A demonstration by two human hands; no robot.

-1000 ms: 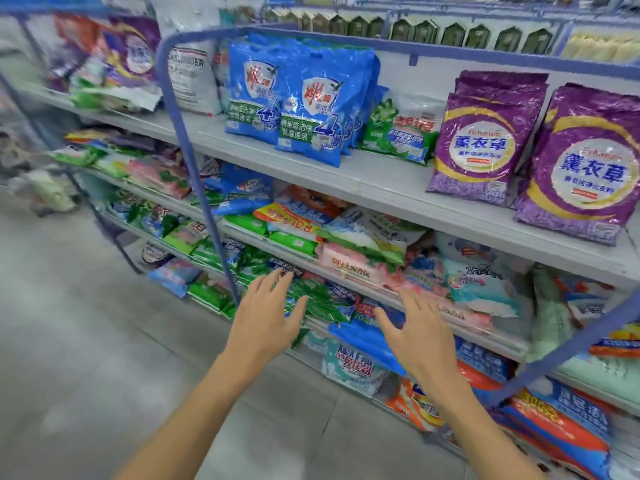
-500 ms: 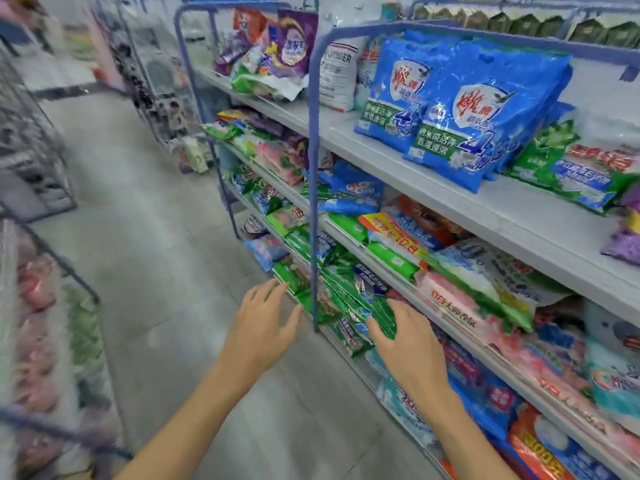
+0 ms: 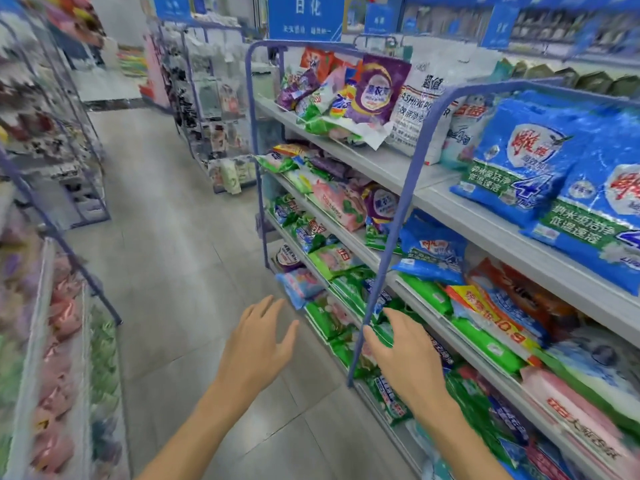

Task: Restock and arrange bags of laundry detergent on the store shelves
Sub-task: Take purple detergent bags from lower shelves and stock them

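Note:
Bags of laundry detergent fill grey store shelves (image 3: 391,168) on my right. Large blue bags (image 3: 540,161) stand on the top shelf, with a purple bag (image 3: 375,88) and a white bag (image 3: 420,109) farther along. Green bags (image 3: 346,289) lie on the lower shelves. My left hand (image 3: 256,344) hangs over the aisle floor, fingers spread, holding nothing. My right hand (image 3: 405,355) is out in front of the low green bags beside a blue upright post (image 3: 391,251), fingers relaxed, with nothing in it.
The grey tiled aisle floor (image 3: 166,265) runs ahead on the left. Another rack (image 3: 52,323) with pink and green packs lines the left edge. More shelving (image 3: 207,109) stands at the far end under blue signs (image 3: 304,15).
My view has swung left along the aisle, so the far shelf bay and the left rack now show. Both hands stay held out, open, in about the same pose.

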